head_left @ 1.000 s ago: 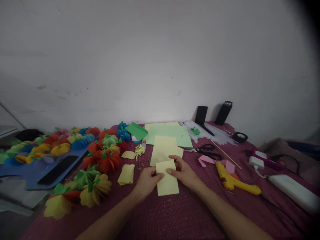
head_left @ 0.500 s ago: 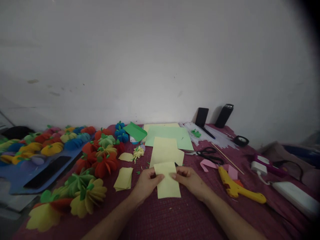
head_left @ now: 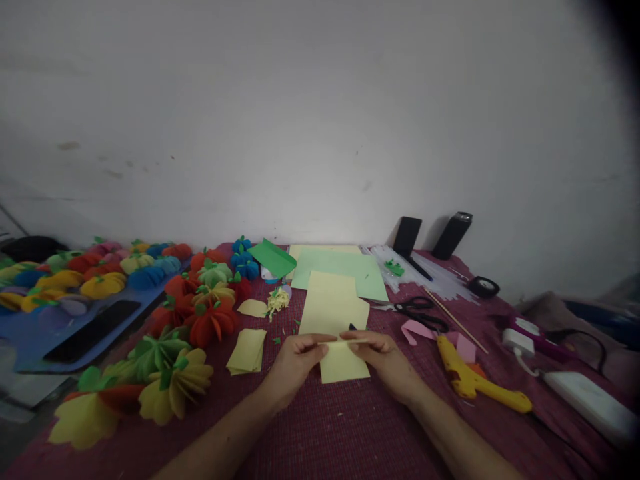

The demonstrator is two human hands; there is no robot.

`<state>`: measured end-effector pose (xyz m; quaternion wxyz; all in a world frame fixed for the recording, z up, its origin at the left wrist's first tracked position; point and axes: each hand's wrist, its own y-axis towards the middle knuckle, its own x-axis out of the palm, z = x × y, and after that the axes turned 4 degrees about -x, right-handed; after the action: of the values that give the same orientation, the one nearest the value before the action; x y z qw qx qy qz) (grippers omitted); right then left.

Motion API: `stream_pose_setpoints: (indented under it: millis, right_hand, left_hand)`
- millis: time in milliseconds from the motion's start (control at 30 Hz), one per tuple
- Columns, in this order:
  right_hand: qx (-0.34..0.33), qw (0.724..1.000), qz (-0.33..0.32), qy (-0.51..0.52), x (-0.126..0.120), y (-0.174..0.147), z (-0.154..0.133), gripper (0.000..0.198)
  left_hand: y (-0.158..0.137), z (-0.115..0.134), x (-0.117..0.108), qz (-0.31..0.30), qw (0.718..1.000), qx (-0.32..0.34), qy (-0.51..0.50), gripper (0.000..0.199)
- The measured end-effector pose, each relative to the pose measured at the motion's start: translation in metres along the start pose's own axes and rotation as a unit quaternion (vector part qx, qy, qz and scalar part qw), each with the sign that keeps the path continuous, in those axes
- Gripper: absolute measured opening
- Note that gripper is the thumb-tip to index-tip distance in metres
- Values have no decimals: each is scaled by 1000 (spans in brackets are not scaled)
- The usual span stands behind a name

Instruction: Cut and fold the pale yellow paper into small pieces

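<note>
A small sheet of pale yellow paper [head_left: 344, 365] is held between both hands, its upper part bent over into a fold. My left hand [head_left: 297, 363] pinches the fold's left end between thumb and fingers. At the other end my right hand [head_left: 385, 360] grips it the same way. Behind the hands lie larger yellow sheets [head_left: 330, 303], with a small dark tip [head_left: 353, 327] showing near the right fingers. To the left rests a stack of cut yellow papers [head_left: 247, 350], and beyond it a curved yellow piece [head_left: 253, 307] beside a heap of yellow scraps [head_left: 278, 300].
Many coloured paper pumpkins [head_left: 213, 320] crowd the left, near a dark phone [head_left: 93, 330]. Scissors [head_left: 415, 307], a wooden stick [head_left: 457, 321], a yellow glue gun [head_left: 475, 383] and a white power adapter [head_left: 590, 403] lie right. Light green sheets [head_left: 335, 261] and a black bottle [head_left: 453, 235] are behind.
The small yellow sheet lay nearly flat in both hands; its upper part is now folded over. Both hands have shifted their fingers to the fold, and the view has tilted slightly.
</note>
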<state>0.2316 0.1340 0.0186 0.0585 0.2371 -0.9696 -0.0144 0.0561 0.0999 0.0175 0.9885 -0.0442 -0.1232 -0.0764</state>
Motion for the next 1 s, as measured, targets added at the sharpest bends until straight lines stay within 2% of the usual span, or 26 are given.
stream_pose_setpoints:
  millis: [167,267,433,567,667,833,1000]
  right_hand:
    - [7,998,9,55,-1,1,1,10]
    - [15,997,-2,76,0,0,3,12]
    - [-7,1000,2,15,-3,1,4,15]
    - [-36,997,3,-75,-6,1,1,18]
    - [-39,996,-10,-82,-6,1,-1,20]
    - [-10,1000,-19,0,-3,2,-2,31]
    - [37,991,-50,-115,-2,2,-2,29]
  left_hand:
    - [-2,1,2,15,997,-39,-69,20]
    - [-3,2,2,10,994,-46,-97,17]
    - [-7,6,2,-22,990,-61,-123,30]
    - [-5,6,6,-8,995,-76,-66,39]
    - [-2,3,6,5,998,-62,-31,46]
    - [2,-2,-2,66,997,-5,44,50]
    - [4,-6,-6,85,993,27,82,51]
